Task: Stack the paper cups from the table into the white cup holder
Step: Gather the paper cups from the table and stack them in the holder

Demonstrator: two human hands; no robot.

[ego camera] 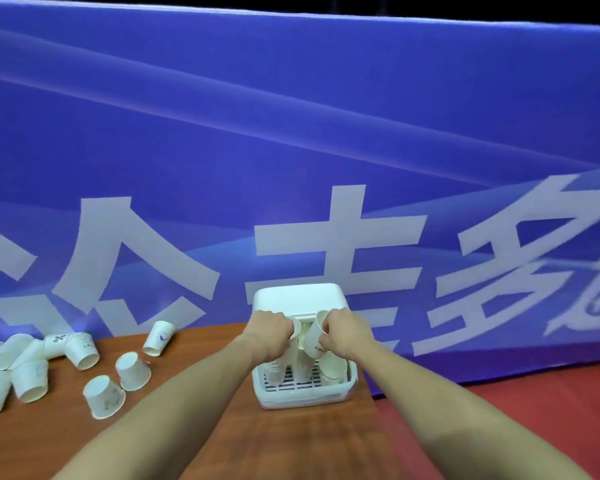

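The white cup holder (300, 393) stands on the wooden table, near its right edge, with stacks of paper cups hanging inside it above a slotted tray. My left hand (269, 329) grips a paper cup (296, 329) at the holder's upper opening; most of that cup is hidden by my fingers. My right hand (343, 332) holds another paper cup (315, 337), tilted, just right of the first. Several loose paper cups (104, 396) lie scattered on the table's left side.
A blue banner (291, 150) with large white characters rises directly behind the table. The wooden table (187, 445) ends to the right of the holder, where red floor (534, 417) shows.
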